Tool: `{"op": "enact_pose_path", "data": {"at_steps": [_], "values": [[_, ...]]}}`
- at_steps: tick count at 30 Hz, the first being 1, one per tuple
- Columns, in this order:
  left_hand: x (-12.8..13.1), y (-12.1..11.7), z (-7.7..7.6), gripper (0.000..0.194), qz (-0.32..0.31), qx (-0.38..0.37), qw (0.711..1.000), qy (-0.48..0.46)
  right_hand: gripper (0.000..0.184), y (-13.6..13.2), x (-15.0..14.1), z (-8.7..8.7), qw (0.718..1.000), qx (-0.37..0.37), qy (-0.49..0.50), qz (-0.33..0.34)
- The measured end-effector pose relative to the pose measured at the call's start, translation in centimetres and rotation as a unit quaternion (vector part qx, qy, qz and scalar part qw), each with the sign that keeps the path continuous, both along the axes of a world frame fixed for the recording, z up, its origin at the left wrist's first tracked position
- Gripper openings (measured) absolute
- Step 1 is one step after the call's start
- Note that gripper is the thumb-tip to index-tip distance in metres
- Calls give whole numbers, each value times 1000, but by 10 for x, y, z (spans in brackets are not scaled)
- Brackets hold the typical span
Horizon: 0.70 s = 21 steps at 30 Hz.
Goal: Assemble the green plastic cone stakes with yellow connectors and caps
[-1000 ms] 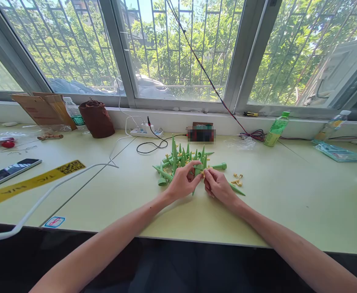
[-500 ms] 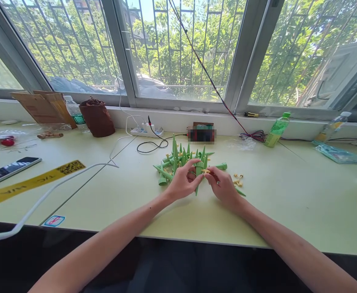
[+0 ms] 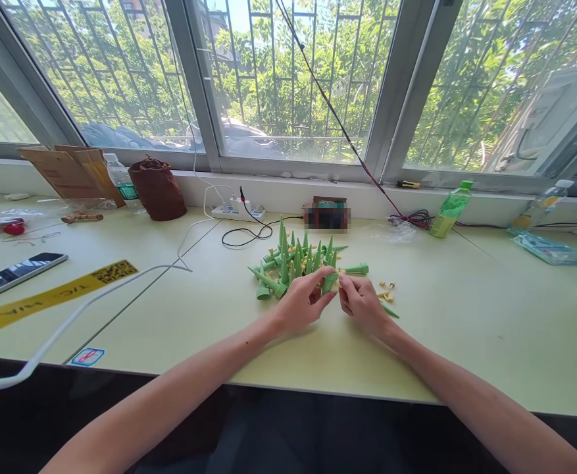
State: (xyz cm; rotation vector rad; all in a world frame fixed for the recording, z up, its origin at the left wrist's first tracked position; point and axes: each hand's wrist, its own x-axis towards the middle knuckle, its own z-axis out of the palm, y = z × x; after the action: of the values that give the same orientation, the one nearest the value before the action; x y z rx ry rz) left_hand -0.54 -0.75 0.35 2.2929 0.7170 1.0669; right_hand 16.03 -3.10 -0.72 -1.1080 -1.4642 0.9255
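Appears smooth, plain green and tapering in the green spike (image 3: 329, 283), partly covered and of uncertain tilt, held over the pale table (image 3: 446, 322) in front of a heap of green spikes (image 3: 283, 268), some pointing up and some lying flat, with small yellow pieces (image 3: 385, 297) off to the right. Gripped in the left hand (image 3: 299, 299) between bent thumb and forefinger, parted by about the spike's own breadth. Pressed together at thumb and forefinger in the right hand (image 3: 366, 306), close against the spike, with anything pinched there too hidden to tell.
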Motion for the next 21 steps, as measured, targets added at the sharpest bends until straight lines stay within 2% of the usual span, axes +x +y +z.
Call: {"op": "enact_pose_path", "data": {"at_steps": [4,10,14,21], "values": [[1,1,-1,33,4,-3,1000,4,54,2,0,2,1000,-2,-18,-5],[2,1,3,39,26,-34,999,-19,38,2,0,4,976,110,-160,-97],[0,3,6,45,38,-85,994,-53,24,1,4,5,964,150,-204,-77],[-3,3,6,47,8,-145,986,-85,22,7,16,0,921,243,-303,-34]]}}
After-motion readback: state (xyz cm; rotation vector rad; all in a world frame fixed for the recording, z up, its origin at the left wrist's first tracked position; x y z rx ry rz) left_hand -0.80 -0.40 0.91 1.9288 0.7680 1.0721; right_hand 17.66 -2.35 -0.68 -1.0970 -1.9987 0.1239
